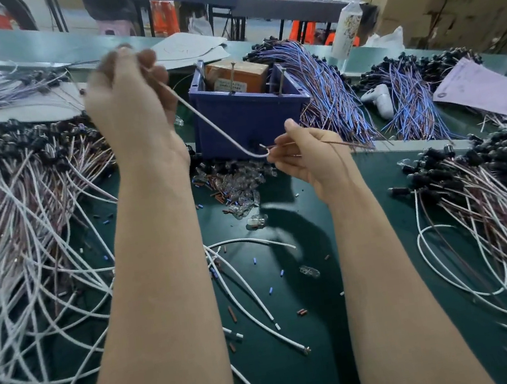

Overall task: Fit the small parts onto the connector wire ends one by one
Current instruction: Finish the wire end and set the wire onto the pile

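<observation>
Loose white wires lie on the green mat, close to the person's arms. Tiny blue and brown bits are dotted over the mat too. Big heaps of white and brown wires with black ends sit on the left and on the right.

A little farther on, the right hand pinches the bent low end of one white wire and a thin brown wire. The left hand is up high, with its fingers curled round the top end of the same white wire.

Between the hands lies a pile of clear little parts. Just behind the pile stands a blue box. Blue and brown wires lie beside it on the right. Far back stands a white bottle.
</observation>
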`<action>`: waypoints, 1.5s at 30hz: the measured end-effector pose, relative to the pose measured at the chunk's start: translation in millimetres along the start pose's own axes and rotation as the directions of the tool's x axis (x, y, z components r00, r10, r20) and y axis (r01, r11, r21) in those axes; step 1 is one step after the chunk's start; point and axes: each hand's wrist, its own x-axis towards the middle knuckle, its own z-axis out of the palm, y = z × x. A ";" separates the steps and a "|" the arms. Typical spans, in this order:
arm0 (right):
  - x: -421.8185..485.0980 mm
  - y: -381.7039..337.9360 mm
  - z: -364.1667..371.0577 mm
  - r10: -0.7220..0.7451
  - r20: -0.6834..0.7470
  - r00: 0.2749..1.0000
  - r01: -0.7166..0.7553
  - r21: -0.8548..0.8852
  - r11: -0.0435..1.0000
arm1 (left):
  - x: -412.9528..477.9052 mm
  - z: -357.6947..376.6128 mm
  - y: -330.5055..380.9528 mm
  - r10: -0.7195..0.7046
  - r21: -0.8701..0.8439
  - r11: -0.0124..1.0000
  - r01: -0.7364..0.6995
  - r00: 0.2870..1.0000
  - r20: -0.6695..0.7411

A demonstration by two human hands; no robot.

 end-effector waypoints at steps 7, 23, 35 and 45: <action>-4.9 6.0 -11.9 0.117 0.276 0.954 -0.088 -0.114 0.990 | -5.1 -0.4 -28.9 -0.315 0.675 0.737 0.042 0.904 0.289; 0.2 15.2 17.0 -0.084 -0.059 0.995 0.082 -0.038 0.996 | -8.7 -1.7 -48.5 -0.390 0.883 0.458 -0.105 0.869 0.306; 5.8 22.7 21.3 -0.184 -0.041 0.982 0.158 -0.349 0.924 | -8.8 1.0 -51.8 -0.434 0.924 0.280 -0.262 0.824 0.365; 8.1 22.6 20.6 -0.217 -0.134 0.967 0.153 -0.379 0.913 | -5.7 -0.9 -58.5 -0.283 0.879 0.422 -0.224 0.888 0.362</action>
